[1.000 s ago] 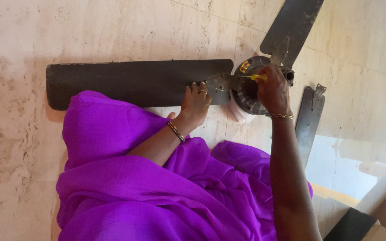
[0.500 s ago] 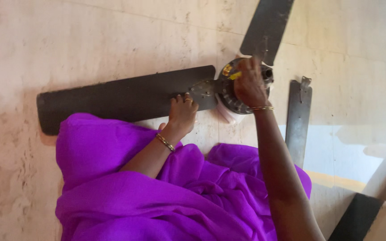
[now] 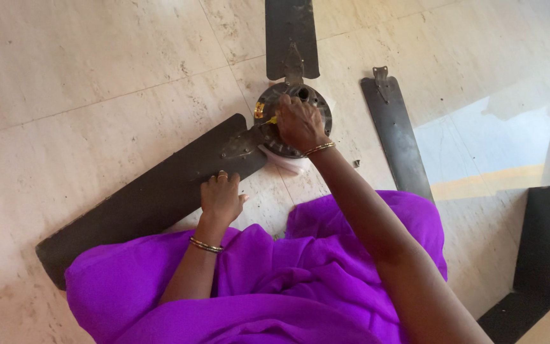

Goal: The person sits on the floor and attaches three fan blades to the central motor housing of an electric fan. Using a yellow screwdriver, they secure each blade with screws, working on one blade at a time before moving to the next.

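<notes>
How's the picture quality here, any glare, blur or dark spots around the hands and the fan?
Head view: sharp, evenly lit by soft daylight; a bright reflected patch glares on the glossy floor at right. The right hand hides most of the yellow-handled screwdriver at the fan motor hub. The left hand is clear on the dark blade. Lines bend slightly at the edges.
</notes>
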